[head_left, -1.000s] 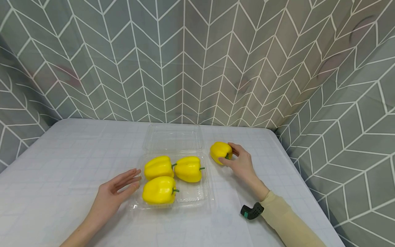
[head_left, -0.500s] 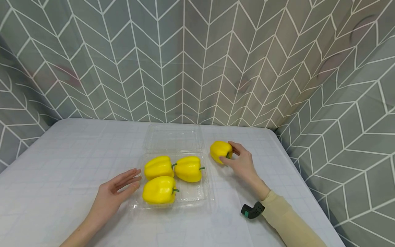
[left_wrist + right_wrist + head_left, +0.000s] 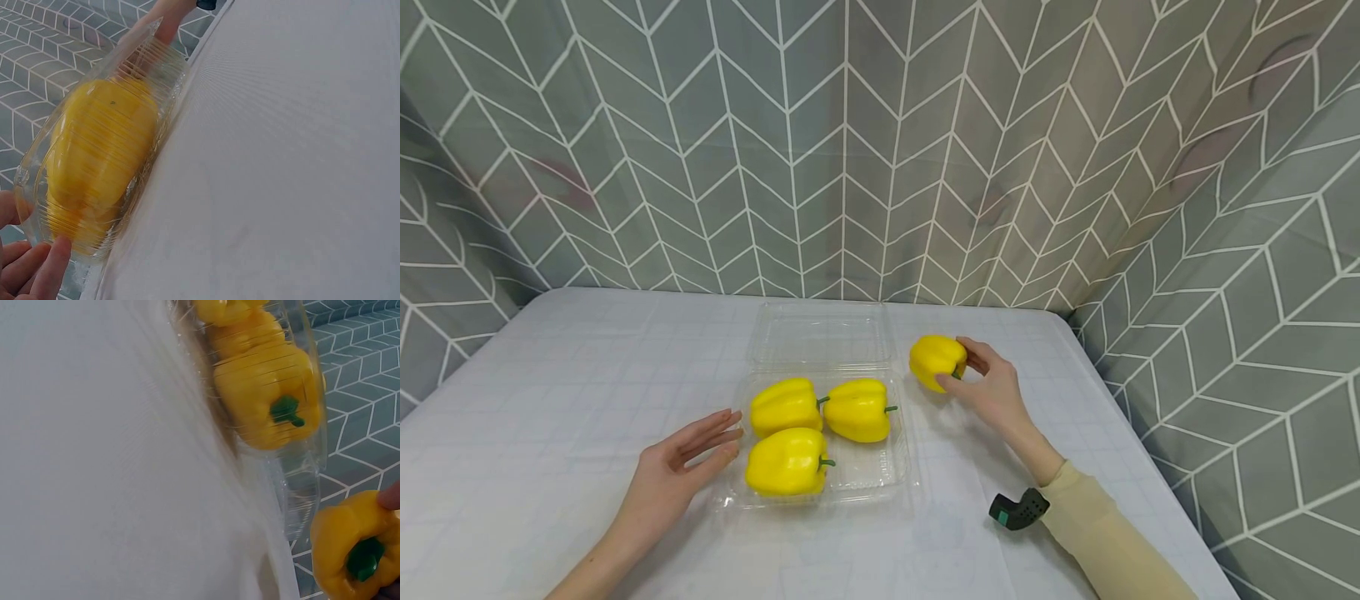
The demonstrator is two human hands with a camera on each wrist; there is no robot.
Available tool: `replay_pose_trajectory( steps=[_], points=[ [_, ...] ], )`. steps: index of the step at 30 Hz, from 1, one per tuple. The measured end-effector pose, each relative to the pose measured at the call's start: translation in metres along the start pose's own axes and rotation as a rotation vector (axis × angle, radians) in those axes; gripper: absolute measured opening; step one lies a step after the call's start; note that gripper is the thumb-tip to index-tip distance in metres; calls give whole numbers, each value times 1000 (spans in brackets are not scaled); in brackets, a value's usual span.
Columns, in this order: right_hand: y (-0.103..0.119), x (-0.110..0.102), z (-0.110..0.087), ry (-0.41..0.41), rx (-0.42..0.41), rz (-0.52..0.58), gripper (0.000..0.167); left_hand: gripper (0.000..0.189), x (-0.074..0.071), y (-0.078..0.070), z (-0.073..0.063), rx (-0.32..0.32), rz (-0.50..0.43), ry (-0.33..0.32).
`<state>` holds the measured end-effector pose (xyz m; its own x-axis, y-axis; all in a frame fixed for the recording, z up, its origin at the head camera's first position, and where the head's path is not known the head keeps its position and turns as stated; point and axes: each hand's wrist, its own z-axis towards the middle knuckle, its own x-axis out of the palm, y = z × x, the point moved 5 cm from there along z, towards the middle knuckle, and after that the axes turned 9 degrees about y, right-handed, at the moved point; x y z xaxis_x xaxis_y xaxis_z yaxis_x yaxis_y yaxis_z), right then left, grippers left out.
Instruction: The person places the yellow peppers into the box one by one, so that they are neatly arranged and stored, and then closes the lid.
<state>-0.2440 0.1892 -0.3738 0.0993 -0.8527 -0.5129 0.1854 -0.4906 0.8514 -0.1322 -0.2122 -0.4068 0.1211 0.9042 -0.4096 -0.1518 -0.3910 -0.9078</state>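
Note:
My right hand grips a yellow bell pepper between thumb and fingers, to the right of a clear plastic clamshell container. In the right wrist view the green stem end of this held pepper shows, with a fingertip on its side. Three more yellow bell peppers lie on their sides in the container: one at the back left, one at the back right, one at the front left. My left hand has its fingers extended, with fingertips right at the container's left wall.
The container's lid lies folded back behind it. A white cloth covers the table, and a grey patterned curtain hangs behind. A black curved device sits at the right wrist beside the beige sleeve.
My right hand has raised the held bell pepper slightly, up and away from me. My left hand and the container have stayed still.

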Motion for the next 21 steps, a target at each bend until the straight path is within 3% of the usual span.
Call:
replay_pose_trajectory(
  steps=[21],
  points=[
    [21,1,-6,18,-77,67,67,53,0,0,0,-3,-2,-1]
  ],
)
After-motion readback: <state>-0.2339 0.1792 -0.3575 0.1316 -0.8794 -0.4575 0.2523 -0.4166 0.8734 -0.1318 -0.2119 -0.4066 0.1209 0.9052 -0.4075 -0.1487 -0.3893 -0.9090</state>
